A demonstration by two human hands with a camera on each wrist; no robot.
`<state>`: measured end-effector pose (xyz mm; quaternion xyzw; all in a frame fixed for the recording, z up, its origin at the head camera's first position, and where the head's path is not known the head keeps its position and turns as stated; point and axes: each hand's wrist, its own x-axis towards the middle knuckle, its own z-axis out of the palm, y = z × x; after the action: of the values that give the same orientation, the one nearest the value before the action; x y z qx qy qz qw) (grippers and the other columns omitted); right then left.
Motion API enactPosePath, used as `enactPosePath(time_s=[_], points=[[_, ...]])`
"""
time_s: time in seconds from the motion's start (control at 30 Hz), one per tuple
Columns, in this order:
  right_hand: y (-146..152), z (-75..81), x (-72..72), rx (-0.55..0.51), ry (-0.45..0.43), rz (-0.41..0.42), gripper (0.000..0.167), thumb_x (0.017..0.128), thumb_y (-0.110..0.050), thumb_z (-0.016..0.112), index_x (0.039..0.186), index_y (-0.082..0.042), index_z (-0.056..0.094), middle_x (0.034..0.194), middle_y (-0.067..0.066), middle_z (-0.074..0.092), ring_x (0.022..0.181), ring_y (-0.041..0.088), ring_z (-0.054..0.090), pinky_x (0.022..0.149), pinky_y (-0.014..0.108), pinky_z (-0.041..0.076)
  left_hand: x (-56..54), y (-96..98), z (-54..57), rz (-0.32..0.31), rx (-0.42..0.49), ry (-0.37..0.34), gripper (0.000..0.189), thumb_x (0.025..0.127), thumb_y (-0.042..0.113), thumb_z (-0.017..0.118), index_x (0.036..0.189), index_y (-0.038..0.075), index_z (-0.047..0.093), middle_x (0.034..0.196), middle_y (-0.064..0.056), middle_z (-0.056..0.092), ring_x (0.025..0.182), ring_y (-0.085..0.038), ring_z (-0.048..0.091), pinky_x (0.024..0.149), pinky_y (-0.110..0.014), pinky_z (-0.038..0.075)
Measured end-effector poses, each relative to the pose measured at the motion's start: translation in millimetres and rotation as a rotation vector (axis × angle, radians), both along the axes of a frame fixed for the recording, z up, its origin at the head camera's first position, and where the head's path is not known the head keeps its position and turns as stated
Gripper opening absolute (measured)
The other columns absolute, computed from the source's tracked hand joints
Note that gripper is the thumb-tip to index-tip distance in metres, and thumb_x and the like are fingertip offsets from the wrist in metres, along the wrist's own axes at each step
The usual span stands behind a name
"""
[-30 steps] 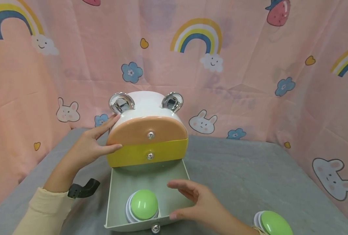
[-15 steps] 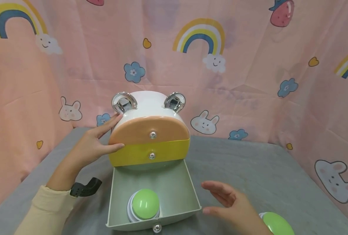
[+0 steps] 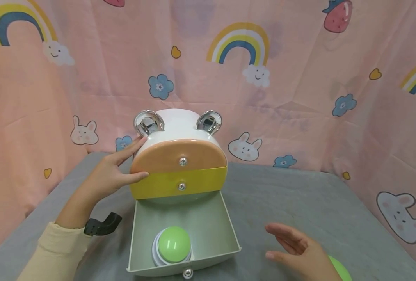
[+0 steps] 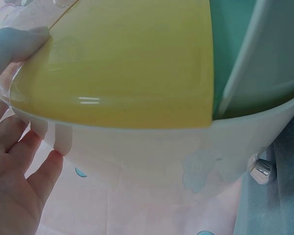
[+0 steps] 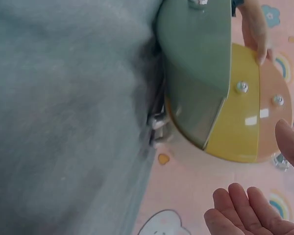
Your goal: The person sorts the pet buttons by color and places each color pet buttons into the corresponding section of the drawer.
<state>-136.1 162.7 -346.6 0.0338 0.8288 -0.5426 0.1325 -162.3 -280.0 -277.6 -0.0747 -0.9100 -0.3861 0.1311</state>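
Note:
A small drawer cabinet, white with silver ears and legs, stands on the table. Its orange top drawer and yellow middle drawer are closed, while the pale green bottom drawer is pulled out. In that drawer lies a green-domed round thing with a white base. My left hand braces the cabinet's left side, thumb on the front and straight fingers along the white shell. To the drawer's right, my right hand hovers with nothing in it, fingers loosely bent.
Another green-domed thing shows partly behind my right hand at the lower right. The grey table cloth spreads under everything. A pink curtain printed with rainbows and rabbits encloses the back and sides.
My right hand has moved right, from over the open drawer to beside the second green-domed thing. My left hand keeps its place on the cabinet. The view has shifted slightly.

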Motion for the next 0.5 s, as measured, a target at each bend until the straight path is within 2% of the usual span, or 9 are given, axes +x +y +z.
enactPosePath(time_s=[0.17,0.3,0.4,0.43,0.5], points=[[13,-5.3,-0.9,0.009,-0.012,-0.018,0.074,0.080,-0.025,0.083,0.145,-0.012,0.050,0.145,0.009,0.057,0.136,0.025,0.053,0.101,0.024,0.053,0.1,0.5,0.6,-0.002,-0.003,0.002,0.085,0.085,0.038,0.078,0.153,0.049,0.027,0.165,0.004,0.025,0.151,-0.038,0.028,0.108,-0.074,0.033],[30,-15.5,-2.4,-0.036,-0.035,-0.030,0.074,0.082,-0.023,0.081,0.147,-0.014,0.047,0.147,0.006,0.055,0.120,-0.001,0.061,0.098,0.017,0.052,0.7,0.8,0.4,-0.008,0.003,0.005,0.086,0.085,0.036,0.078,0.153,0.048,0.027,0.165,0.004,0.025,0.151,-0.039,0.027,0.107,-0.074,0.033],[45,-22.7,-4.0,-0.034,-0.053,-0.029,0.074,0.085,-0.027,0.078,0.149,-0.016,0.044,0.149,0.005,0.052,0.104,-0.022,0.055,0.095,0.014,0.051,0.7,0.9,0.2,-0.015,0.013,0.006,0.086,0.085,0.034,0.079,0.153,0.047,0.028,0.165,0.004,0.025,0.151,-0.039,0.027,0.109,-0.073,0.032],[50,-24.5,-4.2,-0.024,-0.054,-0.022,0.074,0.086,-0.029,0.077,0.150,-0.016,0.043,0.151,0.005,0.051,0.104,-0.023,0.054,0.096,0.015,0.051,0.8,0.9,0.2,-0.019,0.017,0.008,0.086,0.085,0.034,0.079,0.153,0.047,0.028,0.165,0.004,0.025,0.151,-0.039,0.027,0.109,-0.073,0.032],[58,-26.4,-5.0,0.008,-0.055,-0.029,0.075,0.086,-0.034,0.077,0.150,-0.017,0.043,0.151,0.006,0.050,0.110,-0.017,0.056,0.097,0.018,0.051,1.1,0.9,0.6,-0.021,0.013,0.011,0.087,0.085,0.034,0.079,0.154,0.046,0.027,0.165,0.004,0.025,0.150,-0.040,0.027,0.108,-0.074,0.032]])
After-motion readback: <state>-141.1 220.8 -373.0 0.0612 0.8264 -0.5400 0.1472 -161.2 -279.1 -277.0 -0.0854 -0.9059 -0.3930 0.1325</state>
